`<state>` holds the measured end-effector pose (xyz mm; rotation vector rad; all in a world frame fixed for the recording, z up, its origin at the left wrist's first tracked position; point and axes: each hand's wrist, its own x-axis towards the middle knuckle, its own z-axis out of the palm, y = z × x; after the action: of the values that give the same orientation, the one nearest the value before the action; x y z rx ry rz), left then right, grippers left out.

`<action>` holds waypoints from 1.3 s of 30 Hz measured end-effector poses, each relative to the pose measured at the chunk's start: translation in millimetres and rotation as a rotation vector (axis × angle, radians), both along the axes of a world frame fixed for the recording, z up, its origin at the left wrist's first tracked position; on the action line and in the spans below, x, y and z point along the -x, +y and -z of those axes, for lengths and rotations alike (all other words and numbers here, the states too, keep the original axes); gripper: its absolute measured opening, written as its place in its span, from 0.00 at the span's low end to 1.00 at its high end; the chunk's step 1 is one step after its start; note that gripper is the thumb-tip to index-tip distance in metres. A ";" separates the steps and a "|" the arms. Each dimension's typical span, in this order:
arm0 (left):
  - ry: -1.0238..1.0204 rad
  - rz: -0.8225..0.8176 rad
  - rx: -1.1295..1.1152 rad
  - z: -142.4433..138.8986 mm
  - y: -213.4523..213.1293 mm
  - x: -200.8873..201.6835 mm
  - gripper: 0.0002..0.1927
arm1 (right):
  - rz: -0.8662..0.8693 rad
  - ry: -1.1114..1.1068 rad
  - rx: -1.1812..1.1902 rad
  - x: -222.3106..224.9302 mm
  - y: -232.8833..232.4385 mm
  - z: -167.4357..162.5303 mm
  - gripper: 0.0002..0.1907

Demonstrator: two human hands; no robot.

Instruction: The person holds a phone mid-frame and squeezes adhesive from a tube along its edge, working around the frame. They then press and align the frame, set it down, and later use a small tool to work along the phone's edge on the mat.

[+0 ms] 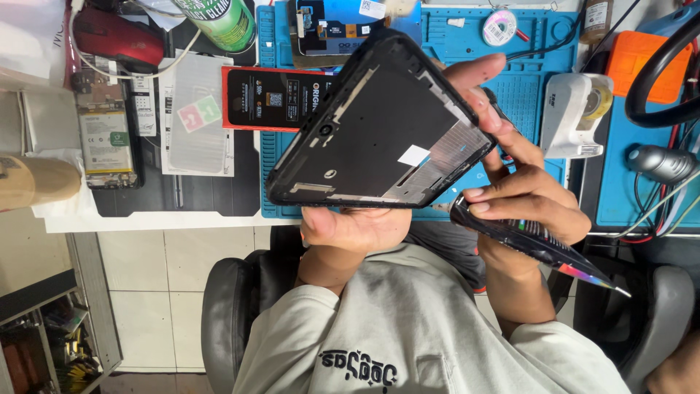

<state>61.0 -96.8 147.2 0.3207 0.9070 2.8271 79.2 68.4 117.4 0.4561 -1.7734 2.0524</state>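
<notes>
Head view: the left hand has its grip clamped on the black phone frame, tilted above the blue mat. Right hand, fingers curled tight, pinches a glue tube, nozzle touching the frame's edge.

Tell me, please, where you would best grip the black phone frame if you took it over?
Probably by the long edges of the black phone frame, coming from the bare upper-left corner: it is thin, flat and tilted, the left hand has the lower edge, the right hand the far end.

The left hand grips a black phone frame; the right hand squeezes a glue tube.
</notes>
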 end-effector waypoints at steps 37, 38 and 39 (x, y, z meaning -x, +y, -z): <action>0.118 -0.100 0.051 18.1 17.6 15.0 0.66 | 0.049 0.002 -0.023 -1.3 8.8 14.2 0.08; 0.121 -0.105 0.056 18.1 18.1 15.9 0.66 | 0.051 -0.004 -0.006 -0.9 8.6 14.3 0.08; 0.123 -0.107 0.053 18.2 18.7 17.1 0.66 | 0.051 -0.007 -0.004 -0.9 8.5 14.3 0.07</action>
<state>43.9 -78.1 129.1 0.4575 1.0512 2.9015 80.1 76.9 103.0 0.4011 -1.7753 2.0184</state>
